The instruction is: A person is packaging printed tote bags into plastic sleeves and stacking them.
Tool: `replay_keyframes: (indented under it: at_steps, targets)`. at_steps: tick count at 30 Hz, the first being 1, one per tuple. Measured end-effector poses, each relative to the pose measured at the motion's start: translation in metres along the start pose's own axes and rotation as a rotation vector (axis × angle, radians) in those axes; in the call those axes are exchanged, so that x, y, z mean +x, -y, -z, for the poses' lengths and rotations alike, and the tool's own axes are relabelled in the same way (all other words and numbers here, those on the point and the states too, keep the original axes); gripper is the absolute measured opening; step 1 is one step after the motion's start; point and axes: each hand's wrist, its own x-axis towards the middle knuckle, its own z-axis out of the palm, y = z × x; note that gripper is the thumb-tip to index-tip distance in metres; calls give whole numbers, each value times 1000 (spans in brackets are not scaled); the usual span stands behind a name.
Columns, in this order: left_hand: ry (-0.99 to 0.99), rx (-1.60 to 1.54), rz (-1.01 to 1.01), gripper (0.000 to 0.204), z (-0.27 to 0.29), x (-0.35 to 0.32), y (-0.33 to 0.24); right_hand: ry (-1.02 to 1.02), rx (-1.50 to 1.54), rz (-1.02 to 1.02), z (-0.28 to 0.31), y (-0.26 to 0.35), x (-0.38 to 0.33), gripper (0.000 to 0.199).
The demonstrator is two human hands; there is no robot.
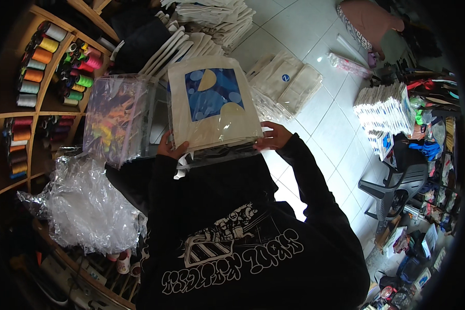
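Observation:
A cream canvas bag (179, 121) with a blue-and-beige printed panel lies flat in front of me inside a clear plastic sleeve (223, 148). My left hand (171, 148) grips the near left corner, thumb on top. At the near right corner my right hand (274, 137) pinches the sleeve's edge. The fingers beneath are partly hidden. Left of the bag leans a batch of clear plastic sleeves (111, 116) with a colourful sheen. Behind it are several folded cream bags (163, 54).
Crumpled clear plastic (88, 201) is heaped at the left, below wooden shelves (34, 95) of thread spools. Wrapped cream bags (287, 82) lie on the tiled floor (323, 134). A tall bag stack (380, 111) and black chair (398, 183) stand right. Another person (364, 20) is at the far right.

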Motion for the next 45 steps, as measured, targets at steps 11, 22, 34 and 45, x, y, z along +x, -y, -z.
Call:
replay_keyframes:
  at_steps: [11,22,34,45]
  targets:
    - [-401,729,-563,72,-18,-18,-25,39,-10,75,6,-13,-18,40]
    - [179,576,-957,24,-168,-62,-56,85,-2,200,-6,-12,-29,39]
    - [161,565,-941,17,-162,-57,-53,15,-69,312,-23,-18,-33,47]
    - [162,634,-1089,20,-160,-53,-52,55,-240,354,-27,-12,-35,49]
